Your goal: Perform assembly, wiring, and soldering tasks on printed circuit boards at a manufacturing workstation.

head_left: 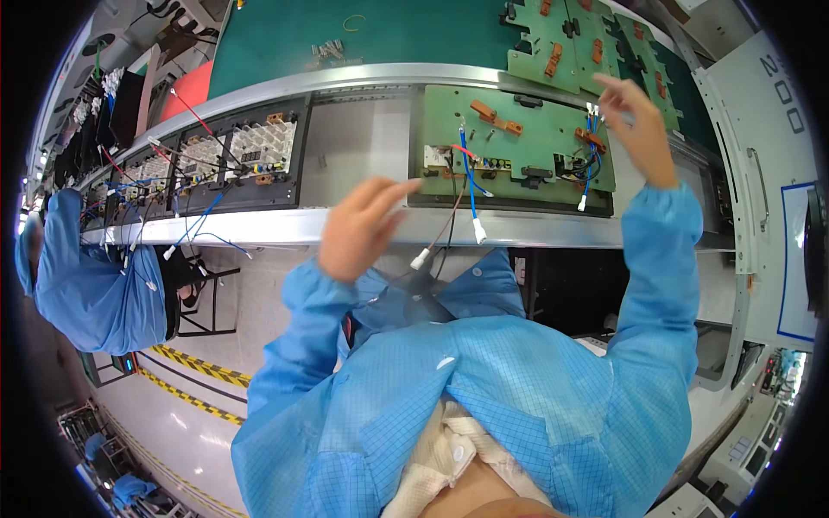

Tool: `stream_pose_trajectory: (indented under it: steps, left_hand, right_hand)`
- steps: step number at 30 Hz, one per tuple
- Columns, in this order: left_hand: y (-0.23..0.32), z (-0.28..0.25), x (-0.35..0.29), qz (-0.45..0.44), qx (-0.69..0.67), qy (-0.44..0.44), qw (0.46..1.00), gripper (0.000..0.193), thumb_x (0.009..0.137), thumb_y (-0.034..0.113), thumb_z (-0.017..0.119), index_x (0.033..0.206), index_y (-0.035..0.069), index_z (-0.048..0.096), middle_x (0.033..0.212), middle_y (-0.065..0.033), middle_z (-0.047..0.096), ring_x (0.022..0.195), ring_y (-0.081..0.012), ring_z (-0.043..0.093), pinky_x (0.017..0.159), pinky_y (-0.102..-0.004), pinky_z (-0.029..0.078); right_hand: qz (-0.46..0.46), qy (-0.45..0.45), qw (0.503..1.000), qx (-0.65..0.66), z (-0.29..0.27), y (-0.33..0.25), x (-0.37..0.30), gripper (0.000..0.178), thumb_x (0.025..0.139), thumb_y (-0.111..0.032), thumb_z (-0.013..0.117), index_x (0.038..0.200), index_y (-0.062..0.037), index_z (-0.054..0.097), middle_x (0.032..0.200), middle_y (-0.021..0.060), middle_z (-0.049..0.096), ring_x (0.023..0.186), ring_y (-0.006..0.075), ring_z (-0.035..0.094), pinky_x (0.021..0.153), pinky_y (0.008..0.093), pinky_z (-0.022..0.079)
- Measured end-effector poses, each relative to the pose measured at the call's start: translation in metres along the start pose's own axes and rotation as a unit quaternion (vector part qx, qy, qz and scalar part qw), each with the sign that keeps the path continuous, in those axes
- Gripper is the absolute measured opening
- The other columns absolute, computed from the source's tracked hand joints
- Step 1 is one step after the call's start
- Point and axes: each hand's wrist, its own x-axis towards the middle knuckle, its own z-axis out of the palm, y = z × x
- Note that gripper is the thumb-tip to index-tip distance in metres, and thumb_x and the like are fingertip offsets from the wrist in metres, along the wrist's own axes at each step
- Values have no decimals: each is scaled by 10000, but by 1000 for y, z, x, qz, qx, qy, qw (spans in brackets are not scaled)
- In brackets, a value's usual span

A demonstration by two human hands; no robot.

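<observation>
- Blue coat, made of thin cloth with a fine grid, is seen nearest; its sleeves are gathered at the wrists.
- Left hand is held with fingers loosely apart near the left corner of the green plate; nothing is seen in it, and contact cannot be told.
- Right hand is raised, fingers part bent, beside the wire bundle; no held thing is seen.
- Flat and stiff-looking, the plate is set between metal rails, with chunky brown clips on it.
- Flexible blue wires, ended by white plugs, should probably be guided gently, never pulled.
</observation>
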Motion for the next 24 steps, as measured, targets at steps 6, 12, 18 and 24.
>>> stream_pose_trajectory:
  steps: [6,12,18,24]
  left_hand:
    - [-1,37,33,159,23,-19,987,282,718,61,692,990,67,620,905,-65,601,782,-268,601,648,-360,508]
    - [-5,36,44,167,-4,25,986,222,748,111,707,958,108,636,876,-43,607,793,-238,605,642,-341,509]
    - [-14,27,57,83,-71,43,993,144,771,26,679,912,51,664,820,-90,623,747,-266,610,635,-341,495]
    - [-18,16,81,93,-87,22,992,156,780,-28,654,914,40,698,816,-98,629,702,-247,615,616,-323,489]
  right_hand:
    - [-51,-93,994,-19,89,-100,-47,693,702,-158,761,1345,-164,502,737,46,545,700,218,560,629,339,471]
    - [-50,52,997,8,140,-105,-38,471,674,-123,752,1124,-117,611,671,21,542,621,194,563,550,325,461]
    - [-55,115,992,8,150,-104,-42,261,688,-127,762,924,-70,667,675,41,549,624,205,580,549,316,472]
    - [-54,134,989,30,151,-104,-43,149,689,-105,769,782,-40,673,673,59,515,599,221,556,519,335,445]
